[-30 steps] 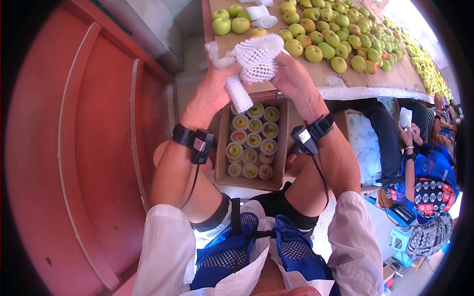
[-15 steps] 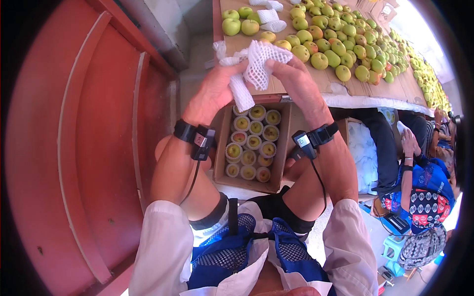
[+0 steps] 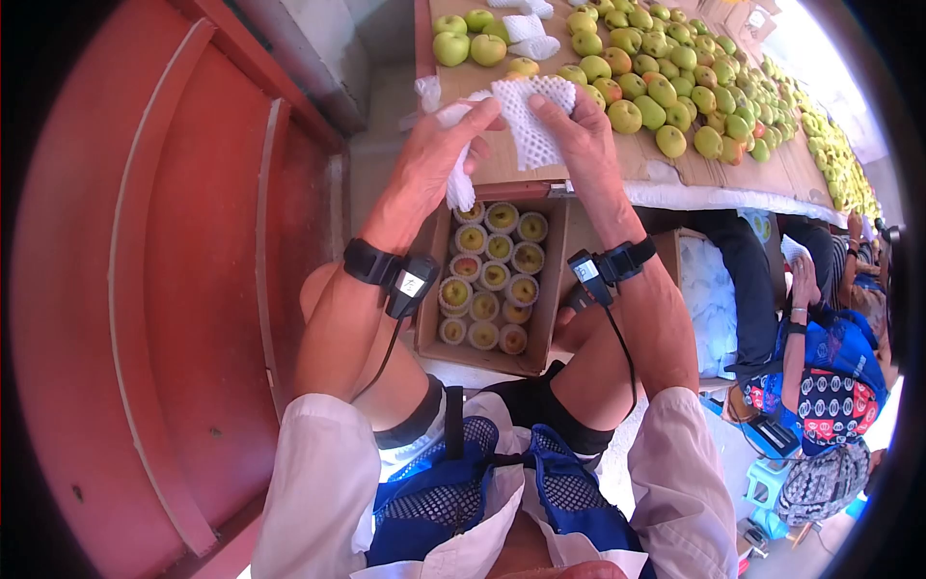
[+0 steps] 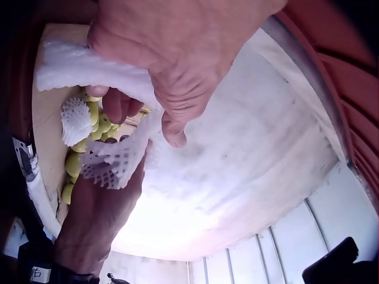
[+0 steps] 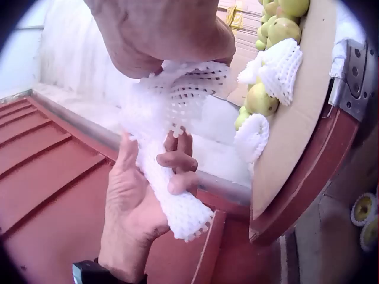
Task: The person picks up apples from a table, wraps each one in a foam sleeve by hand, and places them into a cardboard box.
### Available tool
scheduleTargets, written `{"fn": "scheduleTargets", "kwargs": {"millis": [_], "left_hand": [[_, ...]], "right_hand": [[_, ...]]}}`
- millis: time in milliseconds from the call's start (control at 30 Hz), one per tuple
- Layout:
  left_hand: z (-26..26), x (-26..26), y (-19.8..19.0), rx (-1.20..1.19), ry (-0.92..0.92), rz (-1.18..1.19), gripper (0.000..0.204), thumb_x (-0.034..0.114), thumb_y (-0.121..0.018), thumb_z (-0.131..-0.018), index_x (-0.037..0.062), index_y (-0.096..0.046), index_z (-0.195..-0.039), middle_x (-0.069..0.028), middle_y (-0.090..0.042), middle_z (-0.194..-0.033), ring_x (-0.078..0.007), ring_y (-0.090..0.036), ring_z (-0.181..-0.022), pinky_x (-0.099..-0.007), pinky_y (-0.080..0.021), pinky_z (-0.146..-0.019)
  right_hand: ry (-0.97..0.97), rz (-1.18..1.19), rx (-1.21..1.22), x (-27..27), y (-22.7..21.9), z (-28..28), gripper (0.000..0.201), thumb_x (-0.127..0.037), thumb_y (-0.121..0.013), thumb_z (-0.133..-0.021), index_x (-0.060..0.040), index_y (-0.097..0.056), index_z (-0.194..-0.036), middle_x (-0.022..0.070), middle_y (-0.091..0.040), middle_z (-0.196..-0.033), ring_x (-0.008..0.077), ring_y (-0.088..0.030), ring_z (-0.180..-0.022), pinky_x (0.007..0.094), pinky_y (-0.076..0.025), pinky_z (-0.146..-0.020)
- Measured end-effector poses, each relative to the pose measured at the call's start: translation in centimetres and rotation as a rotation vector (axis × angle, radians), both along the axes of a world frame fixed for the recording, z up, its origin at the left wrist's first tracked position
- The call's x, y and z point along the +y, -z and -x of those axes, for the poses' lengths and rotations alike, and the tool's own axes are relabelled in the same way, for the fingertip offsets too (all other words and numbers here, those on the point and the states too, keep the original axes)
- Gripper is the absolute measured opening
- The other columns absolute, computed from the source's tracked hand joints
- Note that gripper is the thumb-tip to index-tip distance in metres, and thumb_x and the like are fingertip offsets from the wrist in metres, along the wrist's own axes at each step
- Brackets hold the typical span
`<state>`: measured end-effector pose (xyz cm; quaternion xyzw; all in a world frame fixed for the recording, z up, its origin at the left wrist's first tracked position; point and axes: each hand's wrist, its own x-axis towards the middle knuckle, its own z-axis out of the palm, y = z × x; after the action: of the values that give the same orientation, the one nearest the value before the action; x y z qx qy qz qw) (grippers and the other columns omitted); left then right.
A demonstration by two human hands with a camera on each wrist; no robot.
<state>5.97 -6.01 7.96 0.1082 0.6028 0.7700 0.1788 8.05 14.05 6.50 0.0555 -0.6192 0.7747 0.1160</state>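
My left hand (image 3: 436, 147) grips a narrow, folded white foam net sleeve (image 3: 459, 181), which hangs below the fingers. Thumb on its front, my right hand (image 3: 586, 135) pinches a wider, flattened foam net sleeve (image 3: 526, 124). Both hands are raised over the near edge of the apple table, close together. From the right wrist, the left hand (image 5: 133, 204) shows its fingers curled round the long sleeve (image 5: 183, 213), while the right hand's netting (image 5: 198, 89) overlaps its upper end. Below, a cardboard box (image 3: 432, 328) contains several apples (image 3: 495, 277) in foam nets.
Loose green and reddish apples (image 3: 666, 92) cover much of the cardboard-topped table (image 3: 781, 159). Spare foam sleeves (image 3: 533, 46) lie near several green apples (image 3: 451, 48) at its left end. A red panel (image 3: 193, 289) stands left. Another person (image 3: 820, 357) sits right, beside an open box (image 3: 709, 309).
The netting bunched between both hands is now flatter and held by the right hand, slightly away from the left. The left hand keeps its folded sleeve. The head view has shifted slightly.
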Motion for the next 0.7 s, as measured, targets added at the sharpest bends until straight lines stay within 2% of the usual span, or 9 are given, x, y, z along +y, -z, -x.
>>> {"fn": "scheduleTargets", "kwargs": {"millis": [67, 133, 267, 333, 433, 467, 567, 700], "left_hand": [[-0.3, 0.6, 0.0, -0.061, 0.012, 0.004, 0.034, 0.030, -0.076, -0.094, 0.0032, -0.068, -0.112, -0.0008, -0.065, -0.097, -0.0058, -0.052, -0.069, -0.0211, -0.039, -0.056], [-0.3, 0.9, 0.3, 0.009, -0.007, 0.024, 0.030, 0.026, -0.077, -0.092, 0.0043, -0.068, -0.111, 0.0010, -0.065, -0.095, -0.0051, -0.051, -0.068, -0.0210, -0.038, -0.055], [-0.2, 0.7, 0.0, 0.001, -0.122, -0.011, 0.029, 0.020, -0.078, -0.088, 0.0055, -0.069, -0.111, 0.0025, -0.065, -0.092, -0.0035, -0.049, -0.067, -0.0213, -0.037, -0.054], [-0.3, 0.8, 0.0, 0.046, -0.187, 0.058, 0.029, 0.020, -0.078, -0.088, 0.0042, -0.069, -0.111, 0.0013, -0.067, -0.092, -0.0044, -0.053, -0.070, -0.0224, -0.042, -0.059], [0.2, 1.2, 1.1, 0.198, -0.264, 0.239, 0.030, 0.019, -0.078, -0.088, 0.0020, -0.069, -0.111, -0.0009, -0.069, -0.095, -0.0066, -0.058, -0.078, -0.0247, -0.048, -0.069], [0.4, 1.4, 1.8, 0.264, -0.286, 0.313, 0.030, 0.019, -0.077, -0.089, 0.0012, -0.069, -0.111, -0.0017, -0.070, -0.096, -0.0075, -0.060, -0.081, -0.0256, -0.049, -0.073], [0.4, 2.0, 2.7, 0.306, -0.292, 0.337, 0.031, 0.019, -0.076, -0.089, 0.0001, -0.069, -0.113, -0.0028, -0.071, -0.099, -0.0093, -0.062, -0.088, -0.0273, -0.051, -0.079], [-0.1, 2.2, 2.2, 0.310, -0.289, 0.313, 0.030, 0.020, -0.075, -0.090, 0.0008, -0.069, -0.113, -0.0024, -0.071, -0.097, -0.0092, -0.061, -0.085, -0.0268, -0.050, -0.077]], "right_hand": [[0.005, -0.081, 0.010, -0.3, 0.3, 0.1, 0.030, -0.019, -0.071, -0.097, 0.0013, -0.064, -0.118, 0.0048, -0.071, -0.106, 0.0091, -0.064, -0.093, 0.0261, -0.052, -0.083], [0.001, -0.147, 0.045, -0.7, 0.3, 0.1, 0.033, -0.020, -0.072, -0.095, 0.0024, -0.063, -0.118, 0.0056, -0.071, -0.105, 0.0099, -0.064, -0.094, 0.0260, -0.051, -0.083], [0.006, -0.134, -0.109, -0.5, -0.1, 0.0, 0.035, -0.021, -0.075, -0.093, 0.0026, -0.063, -0.116, 0.0072, -0.070, -0.103, 0.0125, -0.064, -0.094, 0.0275, -0.051, -0.083], [0.028, -0.168, -0.177, 0.1, 0.7, 0.4, 0.035, -0.021, -0.076, -0.091, 0.0024, -0.063, -0.115, 0.0077, -0.070, -0.102, 0.0145, -0.065, -0.093, 0.0291, -0.051, -0.082], [0.082, -0.220, -0.133, 0.0, 1.0, 0.2, 0.035, -0.020, -0.076, -0.089, 0.0036, -0.062, -0.111, 0.0100, -0.070, -0.099, 0.0173, -0.065, -0.089, 0.0323, -0.052, -0.082], [0.137, -0.289, -0.102, -0.2, 1.2, 0.3, 0.034, -0.019, -0.075, -0.089, 0.0035, -0.062, -0.110, 0.0112, -0.071, -0.098, 0.0189, -0.066, -0.088, 0.0334, -0.052, -0.082], [0.264, -0.490, -0.017, -0.9, 1.4, 0.2, 0.031, -0.017, -0.073, -0.087, 0.0027, -0.061, -0.108, 0.0146, -0.070, -0.096, 0.0241, -0.067, -0.086, 0.0366, -0.053, -0.081], [0.326, -0.747, 0.086, -1.7, 0.8, -0.9, 0.028, -0.017, -0.070, -0.087, -0.0008, -0.061, -0.109, 0.0159, -0.068, -0.101, 0.0313, -0.068, -0.091, 0.0404, -0.054, -0.081]]}}
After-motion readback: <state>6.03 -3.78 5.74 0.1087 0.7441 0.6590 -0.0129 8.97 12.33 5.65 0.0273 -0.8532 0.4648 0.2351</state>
